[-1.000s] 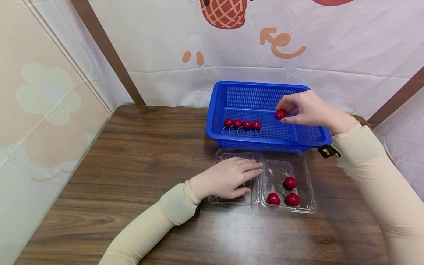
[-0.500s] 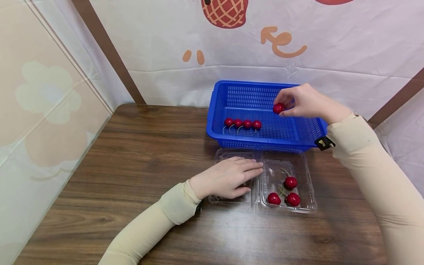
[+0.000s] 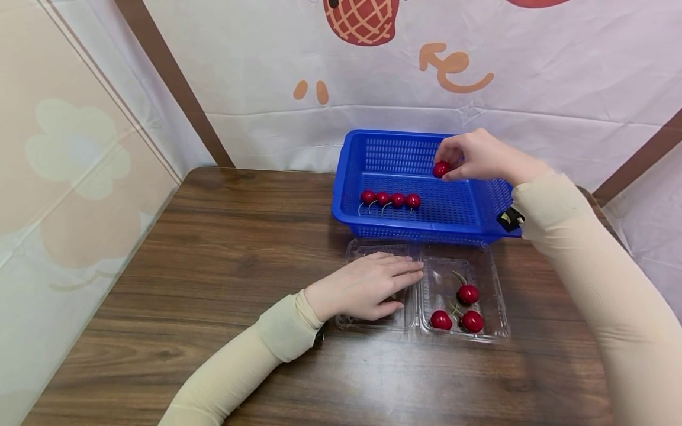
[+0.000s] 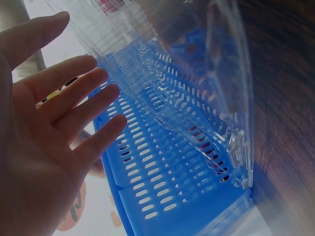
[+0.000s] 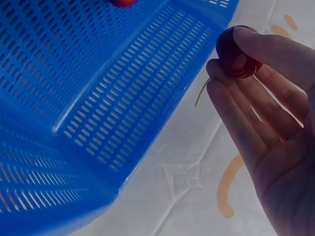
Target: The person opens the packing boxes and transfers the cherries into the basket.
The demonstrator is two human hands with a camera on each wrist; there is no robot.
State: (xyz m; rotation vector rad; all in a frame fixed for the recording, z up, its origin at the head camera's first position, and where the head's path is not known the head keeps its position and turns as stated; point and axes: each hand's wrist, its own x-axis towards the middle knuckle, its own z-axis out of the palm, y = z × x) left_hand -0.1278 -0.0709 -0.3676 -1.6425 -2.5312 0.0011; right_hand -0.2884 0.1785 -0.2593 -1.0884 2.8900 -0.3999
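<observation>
Over the right part of the blue basket, my right hand pinches a red cherry between thumb and fingertips. In the right wrist view the same cherry shows a thin green stem hanging below it. A row of several cherries lies along the basket's front left floor. My left hand, fingers extended, rests at the left half of the clear plastic clamshell box. The left wrist view shows that palm with straight fingers beside the clear plastic. Three stemmed cherries lie in the box's right half.
The basket stands at the back of the brown wooden table, directly behind the clamshell box. A white printed cloth hangs behind the table, and another printed panel stands along the left side.
My right hand, with the cherry in it, has shifted left and farther back over the basket. The left hand, the box and the other cherries stay in place.
</observation>
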